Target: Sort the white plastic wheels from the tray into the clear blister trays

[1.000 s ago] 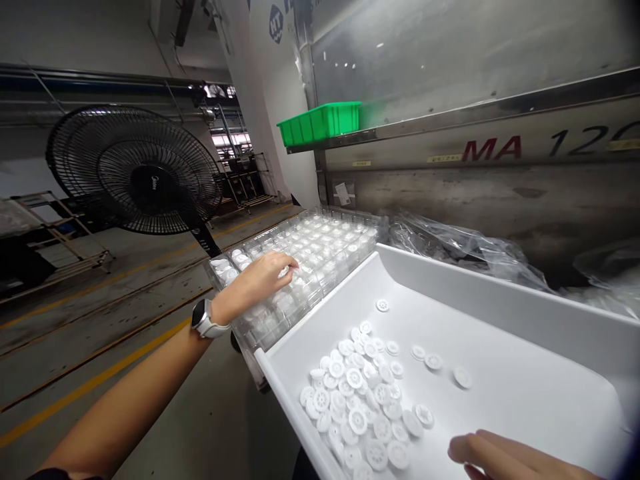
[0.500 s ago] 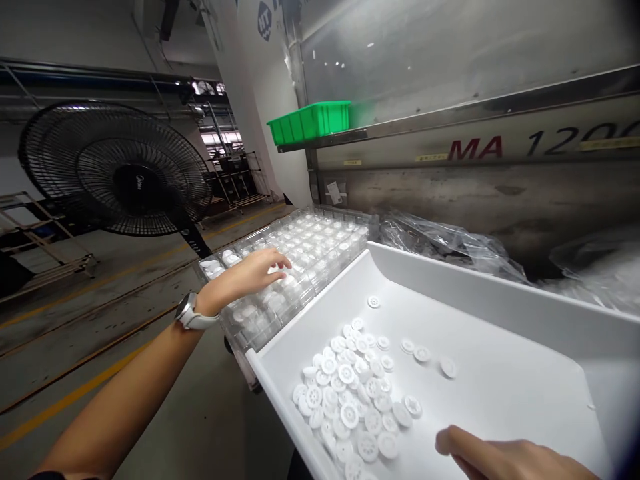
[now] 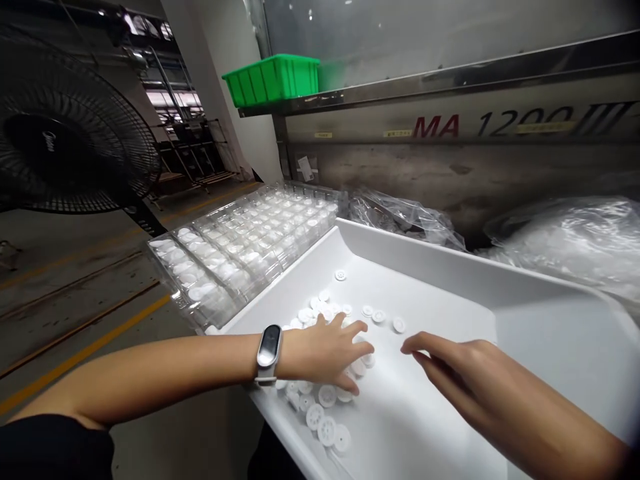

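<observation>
Your left hand (image 3: 327, 350) lies palm-down on the pile of white plastic gear wheels (image 3: 325, 400) at the near-left of the white bin (image 3: 450, 280), fingers spread and loosely curled; whether any wheel is gripped beneath them is hidden. Smartwatch (image 3: 269, 348) on that wrist. Your right hand (image 3: 463, 370) hovers inside the bin just right of the pile, fingers extended together, holding nothing visible (its underside is out of sight). Left of the bin: clear blister tray (image 3: 240, 243), cell contents hard to make out. Behind the bin: crumpled plastic bags (image 3: 400, 217), blurred.
</observation>
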### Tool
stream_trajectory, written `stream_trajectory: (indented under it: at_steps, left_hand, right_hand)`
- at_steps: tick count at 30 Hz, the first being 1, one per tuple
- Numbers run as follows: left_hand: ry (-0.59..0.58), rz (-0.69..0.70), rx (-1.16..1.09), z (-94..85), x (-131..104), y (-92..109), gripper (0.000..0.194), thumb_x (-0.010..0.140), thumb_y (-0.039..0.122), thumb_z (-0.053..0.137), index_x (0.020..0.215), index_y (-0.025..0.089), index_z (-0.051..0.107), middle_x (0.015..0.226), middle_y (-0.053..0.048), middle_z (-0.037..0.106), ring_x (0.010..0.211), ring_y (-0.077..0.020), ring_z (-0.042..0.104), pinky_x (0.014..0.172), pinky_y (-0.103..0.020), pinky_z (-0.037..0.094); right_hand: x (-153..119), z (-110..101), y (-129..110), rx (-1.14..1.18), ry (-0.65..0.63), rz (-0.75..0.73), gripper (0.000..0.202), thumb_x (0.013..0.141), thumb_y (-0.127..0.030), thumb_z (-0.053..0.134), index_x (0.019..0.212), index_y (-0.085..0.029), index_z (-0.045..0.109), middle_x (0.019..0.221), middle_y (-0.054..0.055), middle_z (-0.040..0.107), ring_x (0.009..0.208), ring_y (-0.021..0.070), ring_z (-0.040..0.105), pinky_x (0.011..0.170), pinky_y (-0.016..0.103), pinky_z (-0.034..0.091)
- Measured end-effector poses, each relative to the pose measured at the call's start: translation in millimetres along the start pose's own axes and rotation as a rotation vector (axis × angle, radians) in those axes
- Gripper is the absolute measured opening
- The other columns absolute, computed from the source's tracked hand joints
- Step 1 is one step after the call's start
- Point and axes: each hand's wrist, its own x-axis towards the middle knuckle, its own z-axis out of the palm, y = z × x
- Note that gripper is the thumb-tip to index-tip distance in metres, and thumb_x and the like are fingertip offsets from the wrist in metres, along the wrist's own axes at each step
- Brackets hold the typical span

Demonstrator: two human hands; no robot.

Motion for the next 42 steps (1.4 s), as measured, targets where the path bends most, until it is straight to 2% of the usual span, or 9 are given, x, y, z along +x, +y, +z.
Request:
stream_trajectory:
  at_steps: [2, 4, 9, 12, 16, 23, 28, 37, 42]
  left_hand:
    - [-0.087, 0.004, -0.017, 8.0, 2.5, 0.7, 0.054, 0.084, 0.052, 0.059, 0.127, 0.020, 0.050, 0.129, -0.011, 0.053, 0.114, -0.0282, 0.053, 0.086, -0.048, 0.052]
    - [-0.184, 0.026, -0.052, 8.0, -2.1, 1.3, 0.046, 0.086, 0.049, 0.057, 0.122, 0.020, 0.053, 0.119, -0.009, 0.057, 0.107, -0.0245, 0.056, 0.083, -0.045, 0.053]
    - [-0.419, 0.011, -0.153, -9.0, -20.8, 0.3, 0.029, 0.089, 0.037, 0.056, 0.113, 0.021, 0.058, 0.114, -0.007, 0.060, 0.098, -0.0196, 0.058, 0.082, -0.040, 0.053]
    - [-0.535, -0.045, -0.223, -17.7, -28.8, 0.1, 0.027, 0.089, 0.034, 0.057, 0.111, 0.020, 0.060, 0.115, -0.007, 0.060, 0.102, -0.0208, 0.058, 0.084, -0.042, 0.052]
    - [-0.628, -0.111, -0.304, -24.7, -33.7, -0.3, 0.030, 0.090, 0.035, 0.055, 0.116, 0.021, 0.058, 0.113, -0.007, 0.062, 0.101, -0.0211, 0.059, 0.084, -0.043, 0.052]
    - [-0.666, -0.103, -0.383, -32.0, -34.3, -3.2, 0.024, 0.089, 0.034, 0.056, 0.105, 0.018, 0.062, 0.110, -0.006, 0.063, 0.096, -0.0190, 0.060, 0.083, -0.042, 0.052]
    - [-0.722, -0.085, -0.438, -30.9, -32.7, -6.5, 0.023, 0.089, 0.038, 0.056, 0.095, 0.017, 0.063, 0.094, -0.003, 0.065, 0.084, -0.0157, 0.061, 0.076, -0.036, 0.053]
    - [-0.700, -0.135, -0.463, -27.6, -38.1, -12.3, 0.020, 0.088, 0.036, 0.057, 0.092, 0.016, 0.062, 0.090, -0.002, 0.064, 0.079, -0.0143, 0.059, 0.073, -0.034, 0.052]
    - [-0.698, -0.109, -0.709, -26.7, -35.7, -27.6, 0.020, 0.087, 0.035, 0.059, 0.094, 0.017, 0.062, 0.089, -0.001, 0.064, 0.079, -0.0144, 0.060, 0.076, -0.035, 0.052]
  right_hand:
    - [-0.5, -2.2, -2.7, -0.002, -0.008, 0.006, 0.026, 0.099, -0.028, 0.034, 0.099, -0.026, 0.060, 0.071, 0.002, 0.067, 0.059, 0.0171, 0.064, 0.060, 0.028, 0.045]
    - [-1.4, -3.7, -6.2, 0.003, -0.016, 0.004, 0.026, 0.098, -0.027, 0.035, 0.096, -0.026, 0.060, 0.069, 0.001, 0.066, 0.058, 0.0170, 0.063, 0.058, 0.028, 0.044]
    - [-2.8, -3.9, -11.0, 0.024, -0.047, -0.044, 0.026, 0.098, -0.029, 0.035, 0.084, -0.026, 0.057, 0.060, -0.001, 0.058, 0.050, 0.0155, 0.058, 0.051, 0.027, 0.037]
    - [-3.0, -1.5, -10.5, 0.034, -0.051, -0.081, 0.024, 0.098, -0.027, 0.036, 0.085, -0.025, 0.056, 0.060, -0.001, 0.058, 0.050, 0.0149, 0.057, 0.050, 0.027, 0.034]
    - [-3.0, 1.1, -11.2, 0.023, -0.038, -0.088, 0.023, 0.097, -0.024, 0.037, 0.087, -0.026, 0.057, 0.062, 0.000, 0.059, 0.054, 0.0156, 0.058, 0.051, 0.027, 0.033]
    - [-3.6, 2.2, -14.0, -0.012, -0.051, -0.049, 0.023, 0.096, -0.022, 0.038, 0.083, -0.026, 0.056, 0.060, -0.002, 0.056, 0.051, 0.0155, 0.057, 0.049, 0.027, 0.029]
    - [-4.6, 2.6, -13.9, -0.023, -0.050, -0.040, 0.018, 0.095, -0.023, 0.041, 0.088, -0.025, 0.057, 0.060, -0.001, 0.056, 0.052, 0.0159, 0.058, 0.049, 0.028, 0.028]
    - [-3.8, 5.6, -11.0, -0.002, -0.039, -0.054, 0.017, 0.094, -0.022, 0.042, 0.091, -0.025, 0.059, 0.061, -0.001, 0.058, 0.052, 0.0159, 0.059, 0.048, 0.027, 0.029]
    - [-4.5, 6.7, -8.9, 0.000, -0.039, -0.051, 0.018, 0.095, -0.022, 0.042, 0.092, -0.026, 0.059, 0.061, -0.001, 0.057, 0.052, 0.0158, 0.058, 0.048, 0.026, 0.029]
